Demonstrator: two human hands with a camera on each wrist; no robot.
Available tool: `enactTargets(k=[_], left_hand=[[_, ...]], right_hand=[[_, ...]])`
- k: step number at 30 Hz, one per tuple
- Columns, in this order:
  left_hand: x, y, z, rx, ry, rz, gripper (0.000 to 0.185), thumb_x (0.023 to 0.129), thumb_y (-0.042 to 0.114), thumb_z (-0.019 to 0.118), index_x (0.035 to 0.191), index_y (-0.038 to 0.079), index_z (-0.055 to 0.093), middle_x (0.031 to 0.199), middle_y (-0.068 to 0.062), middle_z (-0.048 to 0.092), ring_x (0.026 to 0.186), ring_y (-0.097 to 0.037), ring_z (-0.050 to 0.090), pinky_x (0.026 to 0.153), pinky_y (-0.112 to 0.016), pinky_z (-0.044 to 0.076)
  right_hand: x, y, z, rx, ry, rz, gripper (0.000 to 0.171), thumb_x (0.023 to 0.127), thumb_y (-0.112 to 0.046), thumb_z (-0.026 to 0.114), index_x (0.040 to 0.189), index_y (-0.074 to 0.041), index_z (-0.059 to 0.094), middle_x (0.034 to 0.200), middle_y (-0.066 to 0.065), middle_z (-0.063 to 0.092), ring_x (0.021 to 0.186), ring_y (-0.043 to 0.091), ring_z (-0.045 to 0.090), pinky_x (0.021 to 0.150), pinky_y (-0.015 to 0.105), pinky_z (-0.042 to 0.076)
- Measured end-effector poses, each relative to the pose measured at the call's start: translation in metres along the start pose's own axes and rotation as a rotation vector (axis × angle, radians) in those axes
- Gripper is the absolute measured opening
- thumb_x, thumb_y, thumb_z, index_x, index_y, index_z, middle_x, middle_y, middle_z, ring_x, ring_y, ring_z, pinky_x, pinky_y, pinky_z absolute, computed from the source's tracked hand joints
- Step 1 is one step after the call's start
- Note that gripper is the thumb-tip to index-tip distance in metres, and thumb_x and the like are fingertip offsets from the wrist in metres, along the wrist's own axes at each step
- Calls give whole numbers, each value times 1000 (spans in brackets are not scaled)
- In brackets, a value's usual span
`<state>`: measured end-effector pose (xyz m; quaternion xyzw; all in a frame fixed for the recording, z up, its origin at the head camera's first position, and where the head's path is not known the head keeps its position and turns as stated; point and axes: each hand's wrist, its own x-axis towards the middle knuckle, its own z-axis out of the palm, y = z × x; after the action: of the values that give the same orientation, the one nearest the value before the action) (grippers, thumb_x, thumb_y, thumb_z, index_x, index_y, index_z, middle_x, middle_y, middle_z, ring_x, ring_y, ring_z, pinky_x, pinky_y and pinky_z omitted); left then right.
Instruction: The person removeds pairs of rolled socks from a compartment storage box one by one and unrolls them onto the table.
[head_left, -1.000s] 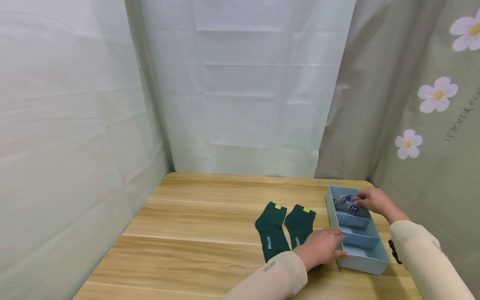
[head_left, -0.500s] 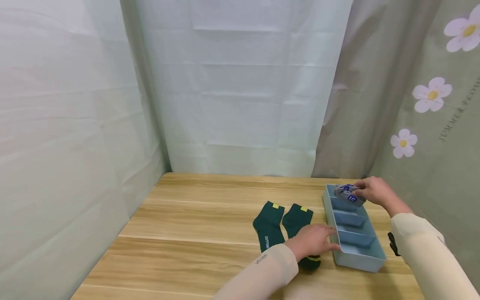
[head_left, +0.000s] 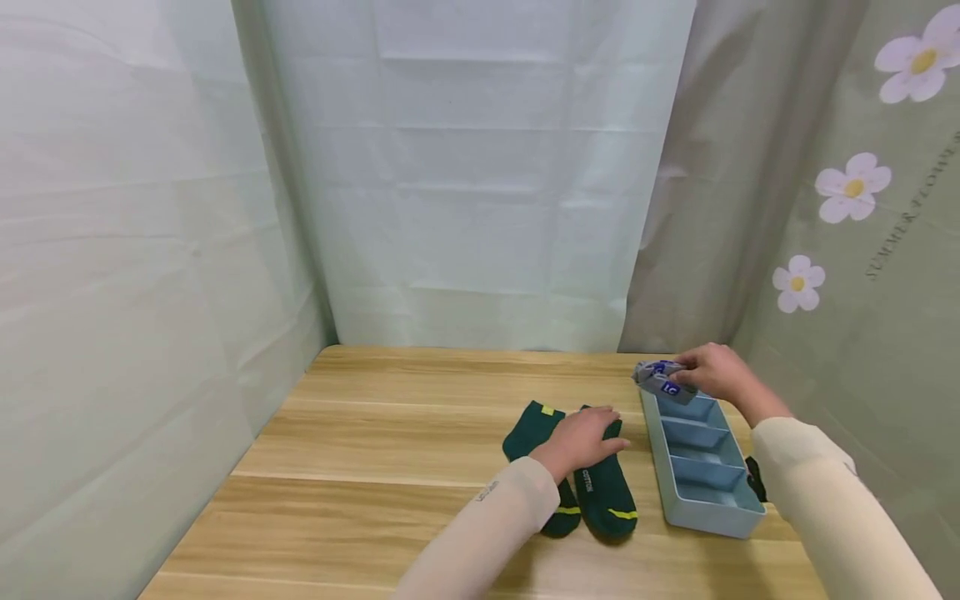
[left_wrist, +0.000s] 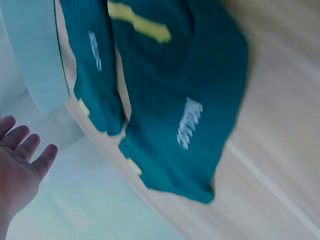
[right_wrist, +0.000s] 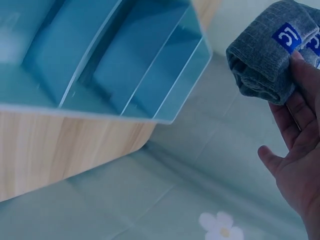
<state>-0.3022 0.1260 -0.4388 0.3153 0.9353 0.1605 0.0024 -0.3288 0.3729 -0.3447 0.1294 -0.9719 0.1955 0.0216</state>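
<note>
My right hand (head_left: 716, 372) pinches a folded bundle of grey socks (head_left: 654, 379) with blue labels, held above the far end of the blue divided box (head_left: 708, 518). In the right wrist view the thumb lies on the grey socks (right_wrist: 260, 50) with fingers beneath, apart from the box. Two dark green socks with yellow marks lie side by side on the table, the left sock (head_left: 527, 432) and the right sock (head_left: 609, 493). Over them hovers my left hand (head_left: 581, 440), hiding part of both. Its fingers are relaxed and hold nothing in the left wrist view.
The wooden table (head_left: 360, 467) extends left of the socks. Pale curtains (head_left: 480, 208) stand behind and at the sides, the right one printed with flowers. A black object (head_left: 755, 479), partly hidden, sits between the box and the right sleeve.
My right hand has lifted the grey socks out of the box's far compartment and moved them left. My left hand has let go of the box's side and moved left over the green socks.
</note>
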Motion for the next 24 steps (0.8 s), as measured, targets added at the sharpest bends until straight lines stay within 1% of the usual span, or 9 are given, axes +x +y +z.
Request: enactTargets(k=[6, 9, 12, 16, 20, 22, 24], left_hand=[[0, -19, -19, -163, 52, -101, 68, 97, 51, 58, 153, 15, 40, 153, 1, 43, 139, -16, 41, 112, -32, 35], [-1, -27, -28, -223, 77, -134, 73, 96, 51, 60, 155, 15, 35, 154, -2, 42, 138, -20, 43, 112, -36, 35], [-3, -36, -35, -263, 95, -147, 76, 95, 51, 62, 155, 15, 34, 154, -2, 43, 138, -21, 43, 112, -38, 36], [-6, -49, -41, -289, 91, -131, 76, 93, 50, 64, 154, 15, 36, 152, -2, 45, 137, -21, 44, 112, -39, 36], [-10, -63, -46, -271, 60, -92, 73, 93, 49, 66, 152, 15, 41, 148, -3, 49, 133, -20, 48, 111, -37, 38], [-13, -69, -47, -268, 43, -55, 67, 93, 47, 67, 148, 13, 47, 140, -3, 56, 124, -17, 55, 106, -34, 42], [-16, -75, -48, -269, 29, -24, 58, 94, 44, 67, 141, 13, 55, 128, -1, 63, 110, -14, 59, 98, -30, 47]], right_hand=[[11, -29, 19, 23, -39, -4, 27, 93, -17, 70, 109, 4, 72, 87, 10, 71, 73, 21, 61, 70, 39, 56], [16, -43, 29, 19, -60, -23, 26, 92, -18, 71, 109, 2, 73, 89, 10, 71, 75, 20, 61, 72, 39, 56], [19, -54, 39, 24, -74, -41, 24, 92, -17, 71, 108, 1, 73, 91, 10, 70, 76, 20, 61, 76, 40, 57], [23, -67, 52, 38, -91, -63, 20, 93, -15, 71, 107, -1, 74, 90, 8, 70, 75, 19, 62, 77, 40, 58], [27, -82, 65, 24, -106, -104, 20, 93, -16, 70, 107, -3, 75, 88, 5, 70, 72, 16, 61, 73, 37, 58], [29, -89, 71, 17, -108, -125, 20, 93, -16, 70, 107, -3, 75, 87, 4, 70, 71, 15, 61, 71, 36, 57], [30, -96, 77, 11, -108, -149, 20, 92, -16, 70, 106, -3, 76, 86, 3, 70, 71, 15, 60, 69, 35, 55]])
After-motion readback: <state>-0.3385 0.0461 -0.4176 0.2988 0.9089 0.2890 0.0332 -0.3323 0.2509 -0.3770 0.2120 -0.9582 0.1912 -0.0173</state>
